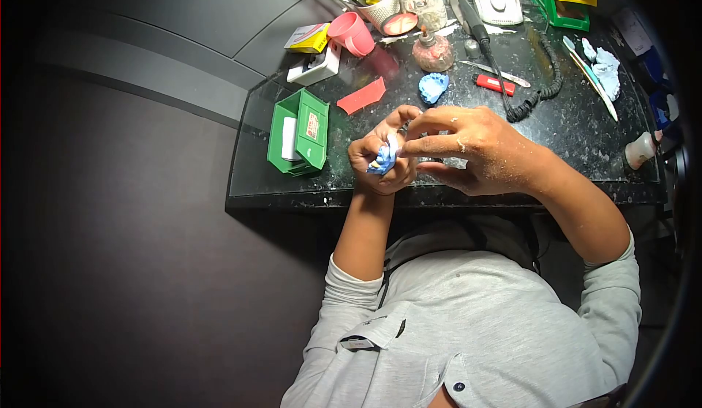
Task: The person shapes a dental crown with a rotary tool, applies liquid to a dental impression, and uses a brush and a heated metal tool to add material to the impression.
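My left hand (400,176) is closed around a small blue dental model (382,161) with white, tooth-like parts, above the bench's front edge. White dust speckles my right hand (486,152), which reaches in from the right. Its index fingertip is at the model's side, while the thumb stays apart below; I see nothing held in it. Behind the hands, a second blue dental model (433,87) lies on the dark bench (340,178). A flat red wax sheet (362,96) rests to its left, and a red lighter (495,85) to its right.
A green bin (313,131) stands at the left, near a pink cup (352,34) and a yellow box (308,38). A glass burner bottle (433,51), a metal knife (497,73) and a corded handpiece (474,24) occupy the back. White-blue scraps (606,72) lie at the right.
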Motion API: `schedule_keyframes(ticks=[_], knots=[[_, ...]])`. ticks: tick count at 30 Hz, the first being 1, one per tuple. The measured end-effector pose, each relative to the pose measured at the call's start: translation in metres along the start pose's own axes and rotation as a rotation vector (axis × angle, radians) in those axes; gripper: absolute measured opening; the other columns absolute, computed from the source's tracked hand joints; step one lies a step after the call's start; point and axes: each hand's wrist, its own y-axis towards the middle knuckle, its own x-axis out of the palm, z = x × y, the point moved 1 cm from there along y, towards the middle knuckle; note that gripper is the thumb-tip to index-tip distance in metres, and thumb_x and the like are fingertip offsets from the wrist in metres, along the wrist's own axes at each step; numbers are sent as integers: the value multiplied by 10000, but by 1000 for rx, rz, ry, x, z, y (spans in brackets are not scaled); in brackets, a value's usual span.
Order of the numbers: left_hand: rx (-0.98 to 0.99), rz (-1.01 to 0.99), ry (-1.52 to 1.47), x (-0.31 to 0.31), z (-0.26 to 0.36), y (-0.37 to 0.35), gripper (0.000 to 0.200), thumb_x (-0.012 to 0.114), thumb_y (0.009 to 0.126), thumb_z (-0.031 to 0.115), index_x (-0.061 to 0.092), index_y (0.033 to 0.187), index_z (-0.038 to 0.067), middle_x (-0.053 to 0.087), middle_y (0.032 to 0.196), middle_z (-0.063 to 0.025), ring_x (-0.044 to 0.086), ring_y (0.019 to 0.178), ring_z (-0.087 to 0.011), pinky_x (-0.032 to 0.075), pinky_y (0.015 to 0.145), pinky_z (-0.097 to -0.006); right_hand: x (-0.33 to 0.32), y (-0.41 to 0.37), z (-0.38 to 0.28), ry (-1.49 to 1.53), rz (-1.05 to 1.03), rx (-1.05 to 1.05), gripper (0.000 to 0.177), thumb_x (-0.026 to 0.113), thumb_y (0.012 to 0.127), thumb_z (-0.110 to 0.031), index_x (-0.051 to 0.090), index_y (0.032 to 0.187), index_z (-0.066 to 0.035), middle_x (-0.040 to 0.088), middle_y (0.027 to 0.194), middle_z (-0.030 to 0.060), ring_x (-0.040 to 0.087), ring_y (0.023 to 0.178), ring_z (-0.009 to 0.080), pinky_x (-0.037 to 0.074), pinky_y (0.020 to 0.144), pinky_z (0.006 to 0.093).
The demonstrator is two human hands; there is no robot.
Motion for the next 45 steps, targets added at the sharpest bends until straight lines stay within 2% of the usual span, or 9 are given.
schedule_keyframes(ticks=[9, 11, 12, 17, 18, 23, 28, 35, 45], knots=[[34, 46, -10, -4, 0, -1, 626, 459, 670, 28, 320, 1261, -121, 506, 1083, -414, 541, 402, -183, 426, 334, -232, 1, 0, -1, 3, -24, -7, 406, 741, 747, -95, 643, 1137, -147, 589, 1169, 107, 655, 924, 305, 553, 720, 390], [-37, -53, 71, -1, 1, 1, 587, 481, 712, 77, 350, 1247, -127, 502, 1183, -351, 672, 723, -352, 555, 506, -377, 0, -2, 0, 1, -27, -13, 411, 737, 751, -98, 638, 1147, -147, 590, 1170, 104, 653, 930, 304, 553, 720, 390], [-38, -53, 73, -1, 2, 1, 587, 481, 712, 77, 350, 1247, -127, 502, 1183, -351, 672, 723, -352, 555, 506, -377, 0, -2, 0, -2, -34, -18, 415, 733, 756, -102, 633, 1156, -147, 590, 1171, 100, 651, 936, 303, 553, 720, 390], [-62, -84, -22, -2, 2, 2, 638, 453, 784, 122, 273, 1351, -106, 578, 723, -250, 468, 359, -142, 382, 314, -234, -1, -2, 1, -93, -1, 9, 444, 724, 768, -110, 609, 1195, -150, 595, 1161, 97, 650, 940, 295, 555, 727, 392], [-25, -19, -24, 1, -1, 2, 639, 444, 824, 171, 251, 1369, -102, 559, 631, -187, 441, 347, -139, 359, 309, -244, -1, -2, 2, -120, 3, 26, 469, 724, 769, -111, 598, 1219, -155, 602, 1148, 100, 651, 934, 293, 555, 729, 393], [-19, -75, -72, -2, 0, 6, 621, 455, 870, 195, 247, 1387, -79, 527, 597, -153, 415, 349, -138, 302, 307, -257, 4, -4, 8, -177, 6, 100, 534, 725, 768, -108, 570, 1275, -167, 626, 1088, 116, 655, 906, 286, 556, 722, 386], [-30, 24, -112, -3, 1, 7, 549, 419, 960, 232, 256, 1425, -11, 512, 597, -147, 380, 366, -131, 254, 342, -259, 6, -5, 8, -193, -8, 181, 559, 731, 764, -110, 562, 1294, -166, 631, 1057, 118, 662, 866, 283, 555, 706, 381], [-63, 17, -163, -6, 4, 9, 516, 374, 982, 193, 266, 1450, 4, 505, 658, -143, 304, 366, -117, 238, 358, -249, 7, -5, 12, -251, 3, 183, 552, 720, 786, -119, 551, 1311, -130, 622, 1026, 108, 654, 864, 280, 543, 687, 385], [-10, 205, -116, -9, 5, 8, 470, 345, 1008, 215, 314, 1431, 11, 511, 717, -130, 301, 373, -88, 236, 355, -231, 8, -7, 14, -333, -89, 239, 484, 711, 802, -138, 536, 1248, -67, 612, 962, 99, 641, 864, 285, 534, 687, 391]])
